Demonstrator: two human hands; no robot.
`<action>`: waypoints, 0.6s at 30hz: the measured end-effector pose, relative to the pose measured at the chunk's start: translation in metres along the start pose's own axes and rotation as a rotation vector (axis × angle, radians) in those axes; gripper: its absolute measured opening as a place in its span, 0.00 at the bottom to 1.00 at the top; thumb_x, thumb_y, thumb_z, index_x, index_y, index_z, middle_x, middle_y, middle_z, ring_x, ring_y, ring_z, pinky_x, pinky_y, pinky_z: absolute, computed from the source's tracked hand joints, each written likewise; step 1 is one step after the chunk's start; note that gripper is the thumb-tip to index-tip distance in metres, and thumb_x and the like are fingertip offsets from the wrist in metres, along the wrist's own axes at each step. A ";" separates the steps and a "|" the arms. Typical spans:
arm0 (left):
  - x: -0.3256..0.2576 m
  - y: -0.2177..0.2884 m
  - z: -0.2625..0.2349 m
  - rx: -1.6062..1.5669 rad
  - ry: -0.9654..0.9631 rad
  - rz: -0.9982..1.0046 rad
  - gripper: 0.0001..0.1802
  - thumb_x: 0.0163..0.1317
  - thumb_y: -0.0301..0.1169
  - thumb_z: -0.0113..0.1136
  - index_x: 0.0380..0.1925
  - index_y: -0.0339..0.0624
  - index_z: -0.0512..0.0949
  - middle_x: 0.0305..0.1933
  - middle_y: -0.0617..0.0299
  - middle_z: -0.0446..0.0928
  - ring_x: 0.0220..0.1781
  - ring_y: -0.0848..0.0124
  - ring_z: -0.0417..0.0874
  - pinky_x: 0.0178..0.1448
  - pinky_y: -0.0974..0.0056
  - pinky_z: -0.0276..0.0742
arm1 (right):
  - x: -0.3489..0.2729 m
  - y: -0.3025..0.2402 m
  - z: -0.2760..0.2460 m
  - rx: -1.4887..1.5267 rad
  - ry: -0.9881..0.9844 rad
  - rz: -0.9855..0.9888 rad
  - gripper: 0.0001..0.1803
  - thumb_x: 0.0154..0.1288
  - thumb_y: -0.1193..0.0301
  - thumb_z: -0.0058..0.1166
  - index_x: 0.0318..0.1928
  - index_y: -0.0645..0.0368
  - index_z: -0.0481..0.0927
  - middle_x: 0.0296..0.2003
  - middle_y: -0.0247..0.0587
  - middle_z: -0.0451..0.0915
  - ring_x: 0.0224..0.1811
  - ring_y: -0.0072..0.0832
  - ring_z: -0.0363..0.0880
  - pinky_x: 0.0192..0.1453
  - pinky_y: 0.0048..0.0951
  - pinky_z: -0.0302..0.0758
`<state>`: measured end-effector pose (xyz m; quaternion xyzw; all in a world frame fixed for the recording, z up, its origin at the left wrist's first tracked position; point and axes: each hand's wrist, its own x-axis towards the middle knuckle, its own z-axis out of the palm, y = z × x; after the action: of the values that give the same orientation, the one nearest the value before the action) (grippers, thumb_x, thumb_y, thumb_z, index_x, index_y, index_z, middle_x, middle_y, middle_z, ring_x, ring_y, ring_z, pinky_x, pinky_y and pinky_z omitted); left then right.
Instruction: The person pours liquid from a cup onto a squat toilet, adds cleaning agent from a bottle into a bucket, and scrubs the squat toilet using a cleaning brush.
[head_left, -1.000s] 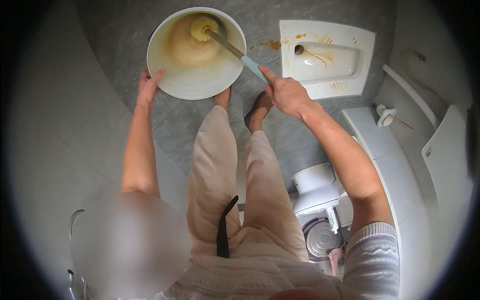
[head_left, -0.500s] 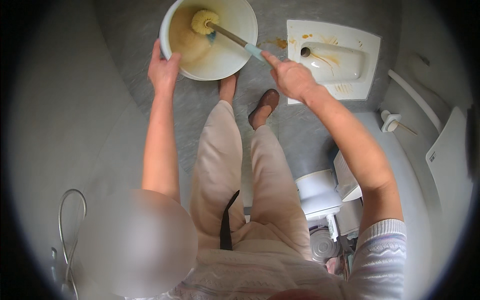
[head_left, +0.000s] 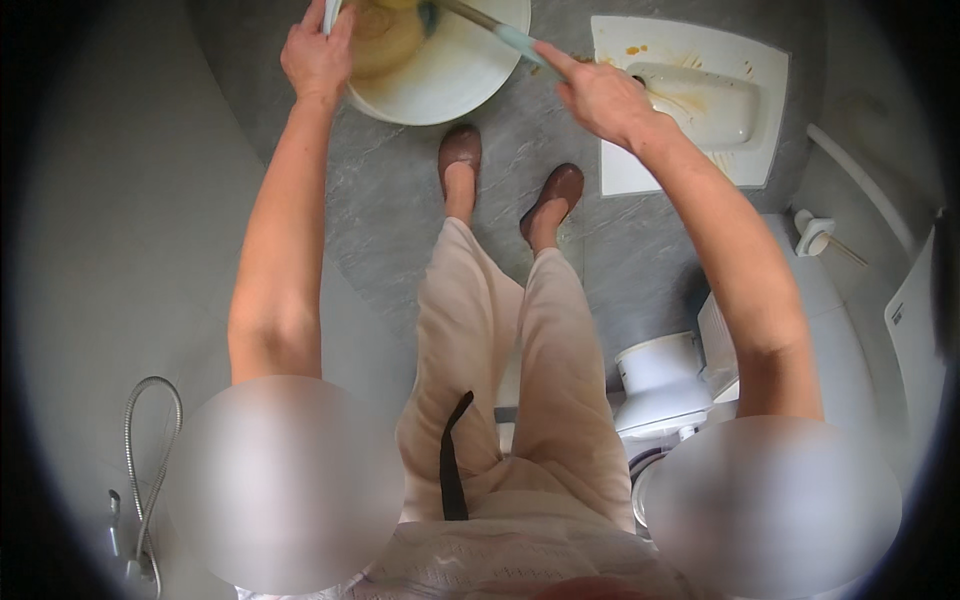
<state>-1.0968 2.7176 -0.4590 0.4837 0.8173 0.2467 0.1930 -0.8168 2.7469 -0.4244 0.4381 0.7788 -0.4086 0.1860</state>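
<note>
A large white bucket (head_left: 470, 85) is at the top of the view, tilted so that its inside faces me, with cloudy yellowish-brown liquid in it. My left hand (head_left: 318, 60) is closed on its left rim. In my right hand (head_left: 605, 100) is the pale green handle of a toilet brush (head_left: 517, 40), the index finger laid along it. The brush shaft slants into the bucket; its yellowish bristle head is partly cut off by the upper edge. Right of my right hand lies a white squat toilet (head_left: 700, 105) with brown-yellow stains on its rim and bowl.
Grey marbled floor (head_left: 390, 215) lies under my brown shoes (head_left: 461, 150). On the right are a white pipe (head_left: 862, 185) and a white holder (head_left: 815, 232). A white container (head_left: 660, 385) stands beside my leg. A metal shower hose (head_left: 130, 425) hangs lower left.
The bucket and both hands have shifted up in the view, the bucket now cut off by the top edge. The squat toilet appears further right and higher. Both hands keep their holds.
</note>
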 end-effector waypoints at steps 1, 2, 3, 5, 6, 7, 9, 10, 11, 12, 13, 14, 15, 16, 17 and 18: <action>0.001 0.010 0.003 0.058 -0.017 -0.056 0.25 0.47 0.39 0.56 0.49 0.54 0.71 0.38 0.44 0.73 0.40 0.52 0.75 0.46 0.56 0.70 | -0.008 0.010 0.010 -0.052 -0.075 0.054 0.31 0.56 0.71 0.44 0.61 0.48 0.54 0.29 0.58 0.76 0.33 0.48 0.75 0.39 0.41 0.72; -0.002 0.018 0.006 0.186 -0.049 -0.048 0.25 0.46 0.40 0.56 0.49 0.55 0.71 0.39 0.45 0.73 0.41 0.51 0.75 0.47 0.56 0.70 | -0.016 0.001 0.021 -0.043 -0.078 0.049 0.31 0.56 0.71 0.44 0.61 0.48 0.54 0.29 0.58 0.76 0.33 0.48 0.75 0.39 0.41 0.72; -0.005 0.025 0.009 0.213 -0.070 -0.009 0.26 0.46 0.40 0.56 0.50 0.56 0.71 0.39 0.46 0.73 0.42 0.51 0.75 0.47 0.56 0.70 | -0.032 -0.013 0.036 -0.009 -0.221 0.070 0.31 0.56 0.71 0.44 0.61 0.48 0.54 0.29 0.58 0.75 0.33 0.48 0.75 0.39 0.41 0.72; -0.001 0.027 0.007 0.207 -0.090 0.018 0.27 0.45 0.41 0.57 0.50 0.60 0.70 0.39 0.46 0.73 0.41 0.51 0.74 0.47 0.56 0.70 | -0.044 -0.044 0.037 0.021 -0.348 0.079 0.31 0.56 0.71 0.44 0.62 0.48 0.54 0.29 0.58 0.75 0.33 0.47 0.75 0.39 0.41 0.72; 0.002 0.025 0.004 0.208 -0.080 0.023 0.27 0.45 0.41 0.57 0.50 0.60 0.70 0.39 0.46 0.73 0.41 0.51 0.74 0.47 0.56 0.70 | -0.045 -0.060 0.031 0.135 -0.286 -0.003 0.31 0.56 0.71 0.44 0.62 0.48 0.54 0.29 0.58 0.75 0.33 0.47 0.75 0.39 0.40 0.72; 0.002 0.027 0.001 0.215 -0.102 -0.005 0.27 0.45 0.42 0.57 0.50 0.60 0.70 0.39 0.46 0.73 0.42 0.51 0.74 0.47 0.56 0.70 | -0.043 -0.067 0.025 0.246 -0.221 -0.077 0.31 0.56 0.71 0.44 0.62 0.48 0.54 0.29 0.58 0.75 0.32 0.46 0.76 0.38 0.40 0.72; 0.002 0.023 0.006 0.235 -0.097 -0.009 0.26 0.46 0.42 0.57 0.50 0.61 0.70 0.38 0.46 0.73 0.41 0.51 0.74 0.47 0.55 0.70 | -0.017 -0.043 -0.003 0.243 -0.115 -0.032 0.30 0.56 0.72 0.42 0.62 0.49 0.54 0.30 0.57 0.76 0.33 0.47 0.75 0.39 0.40 0.72; 0.011 0.012 0.007 0.237 -0.086 -0.007 0.26 0.46 0.42 0.57 0.50 0.61 0.70 0.38 0.46 0.73 0.41 0.51 0.74 0.47 0.55 0.70 | -0.004 -0.029 -0.017 0.256 -0.020 -0.007 0.29 0.56 0.73 0.39 0.61 0.50 0.54 0.31 0.56 0.76 0.34 0.48 0.75 0.39 0.40 0.72; 0.022 0.003 0.007 0.276 -0.119 0.000 0.27 0.46 0.47 0.55 0.51 0.62 0.69 0.37 0.48 0.74 0.40 0.54 0.76 0.44 0.56 0.72 | -0.002 -0.017 -0.031 0.236 -0.139 0.117 0.28 0.57 0.72 0.40 0.61 0.51 0.56 0.33 0.56 0.76 0.35 0.48 0.75 0.40 0.39 0.72; 0.030 -0.006 0.008 0.315 -0.151 0.006 0.29 0.47 0.53 0.53 0.52 0.64 0.68 0.37 0.50 0.76 0.39 0.57 0.78 0.41 0.56 0.73 | -0.008 -0.017 -0.015 0.233 -0.136 0.117 0.28 0.57 0.72 0.40 0.61 0.51 0.56 0.33 0.56 0.76 0.35 0.48 0.75 0.40 0.39 0.72; 0.024 0.018 0.015 0.217 -0.211 -0.024 0.29 0.47 0.52 0.53 0.52 0.63 0.68 0.37 0.50 0.77 0.37 0.57 0.79 0.40 0.56 0.74 | -0.025 -0.004 0.021 0.109 -0.198 0.156 0.29 0.57 0.71 0.42 0.61 0.50 0.55 0.32 0.56 0.76 0.33 0.46 0.75 0.38 0.38 0.73; 0.021 0.025 0.015 0.311 -0.288 -0.042 0.27 0.48 0.52 0.52 0.51 0.64 0.69 0.35 0.50 0.77 0.37 0.56 0.79 0.40 0.56 0.74 | -0.037 -0.005 0.040 0.000 -0.260 0.157 0.30 0.57 0.71 0.45 0.61 0.49 0.55 0.31 0.55 0.76 0.30 0.44 0.76 0.37 0.37 0.73; 0.016 0.013 0.015 0.433 -0.207 0.060 0.27 0.48 0.51 0.53 0.51 0.64 0.69 0.37 0.50 0.77 0.38 0.56 0.78 0.41 0.56 0.74 | -0.043 -0.028 0.044 0.007 -0.262 0.139 0.30 0.57 0.71 0.45 0.61 0.49 0.55 0.31 0.55 0.76 0.30 0.44 0.76 0.37 0.37 0.73; 0.011 0.003 0.018 0.544 -0.129 0.166 0.27 0.48 0.51 0.53 0.51 0.64 0.69 0.38 0.50 0.76 0.39 0.57 0.78 0.41 0.56 0.74 | -0.048 -0.059 0.046 0.119 -0.251 0.059 0.31 0.57 0.71 0.45 0.62 0.48 0.53 0.31 0.55 0.76 0.29 0.44 0.76 0.36 0.36 0.73; 0.010 0.004 0.018 0.504 -0.184 0.066 0.27 0.48 0.50 0.53 0.52 0.63 0.68 0.43 0.50 0.75 0.44 0.58 0.77 0.44 0.56 0.73 | -0.050 -0.077 0.045 0.232 -0.240 -0.010 0.32 0.57 0.71 0.45 0.62 0.47 0.52 0.31 0.56 0.76 0.29 0.44 0.76 0.35 0.36 0.73; 0.013 0.003 0.015 0.505 -0.188 0.066 0.27 0.48 0.50 0.53 0.52 0.63 0.68 0.43 0.50 0.75 0.44 0.58 0.77 0.44 0.56 0.73 | -0.042 -0.074 0.033 0.235 -0.242 -0.008 0.32 0.57 0.71 0.45 0.62 0.47 0.52 0.31 0.56 0.76 0.29 0.44 0.76 0.35 0.36 0.73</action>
<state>-1.0925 2.7336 -0.4706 0.5636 0.8152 -0.0048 0.1333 -0.8581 2.6772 -0.3815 0.4011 0.6993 -0.5476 0.2243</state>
